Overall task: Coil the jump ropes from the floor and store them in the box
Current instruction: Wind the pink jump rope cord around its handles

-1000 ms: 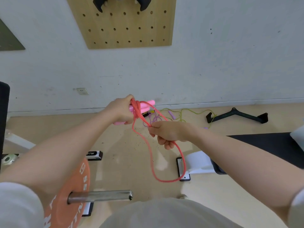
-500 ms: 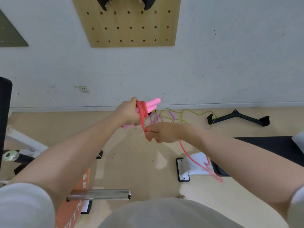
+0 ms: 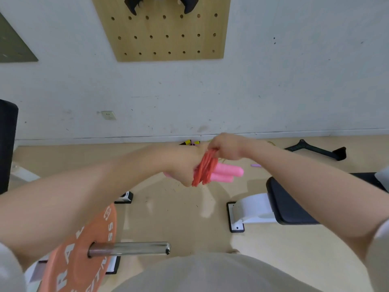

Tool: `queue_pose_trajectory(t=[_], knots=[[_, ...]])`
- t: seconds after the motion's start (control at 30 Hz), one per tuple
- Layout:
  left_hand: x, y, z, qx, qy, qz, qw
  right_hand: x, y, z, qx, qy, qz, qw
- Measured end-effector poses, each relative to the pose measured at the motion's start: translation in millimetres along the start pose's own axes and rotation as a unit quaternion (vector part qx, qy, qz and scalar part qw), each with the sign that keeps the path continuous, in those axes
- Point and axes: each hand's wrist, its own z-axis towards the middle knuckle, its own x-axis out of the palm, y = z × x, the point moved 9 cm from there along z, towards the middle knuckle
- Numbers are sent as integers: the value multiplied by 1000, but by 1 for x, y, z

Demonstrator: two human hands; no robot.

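Wall (image 3: 273, 85) with one pegboard (image 3: 164, 34) at the back, floor (image 3: 179, 218) below. One orange plate (image 3: 80, 256) on a steel bar (image 3: 130, 248) lower left, one black bench (image 3: 294, 199) on the right, one black bar attachment (image 3: 317, 149) by the wall. Both arms reach forward and meet mid-frame over the floor. Left hand (image 3: 185, 165) is curled round two pink handles (image 3: 227, 174), which stick out to the right, long axis roughly level. Red rope (image 3: 205, 168) is wound in a tight bundle across the handles, right at the left fist. Right hand (image 3: 228, 146) sits just above and touching the bundle's top, fingers curled and pinching the cord — the tail end itself is hidden. The coil looks nearly done; no loose loop hangs below. Other rope bits lie on the floor by the wall: a yellow-black handle (image 3: 189, 142) and a purple piece (image 3: 255, 165) — count unclear. Box not in view, so which way it lies cannot be told.
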Motion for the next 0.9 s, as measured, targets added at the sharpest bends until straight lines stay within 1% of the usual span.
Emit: queue_pose_trajectory(t=[0.03, 0.07, 0.1, 0.13, 0.17, 0.2, 0.3, 0.33, 0.4, 0.43, 0.53, 0.63, 0.67, 0.7, 0.8, 0.83, 0.9], knots=[[0, -2, 0, -15, -7, 48, 999, 3, 6, 1, -45, 66, -24, 997], [0, -4, 4, -21, -22, 78, 997, -1, 11, -4, -75, 106, -84, 988], [-1, -7, 6, -16, -38, 87, 995, -16, 4, -9, -69, 82, -124, 987], [-1, -8, 10, -19, -44, 99, 994, -26, 15, -2, -75, 41, -146, 986], [0, -3, 11, -38, -55, 98, 993, -33, 21, -4, -73, 28, -172, 982], [4, 4, 12, -62, -58, 94, 992, -33, 32, -5, -84, 39, -171, 981], [10, 21, 11, -137, -82, 106, 982, -37, 42, -12, -70, 60, -114, 989], [10, 25, 11, -150, -91, 119, 977, -36, 41, -12, -70, 55, -110, 990], [3, 34, 8, -182, -103, 92, 974, -25, 46, -13, -79, 38, -90, 992], [4, 37, 8, -192, -88, 80, 974, -20, 48, -13, -82, 29, -65, 994], [8, 43, 8, -208, -65, 69, 973, -9, 41, -13, -43, 31, 49, 997], [3, 45, 5, -224, -112, 58, 966, -13, 34, -17, -13, 19, 196, 980], [2, 46, 5, -223, -126, 41, 966, -16, 33, -19, -14, 6, 208, 978], [0, 47, 4, -215, -136, 20, 967, -18, 34, -22, -19, -11, 186, 982], [-2, 47, 5, -174, -146, -64, 972, -24, 49, -38, -61, -53, 44, 996], [-2, 45, 6, -158, -144, -80, 974, -23, 54, -43, -81, -58, 7, 995], [-2, 40, 11, -126, -115, -75, 982, -19, 57, -50, -93, -55, -42, 993]])
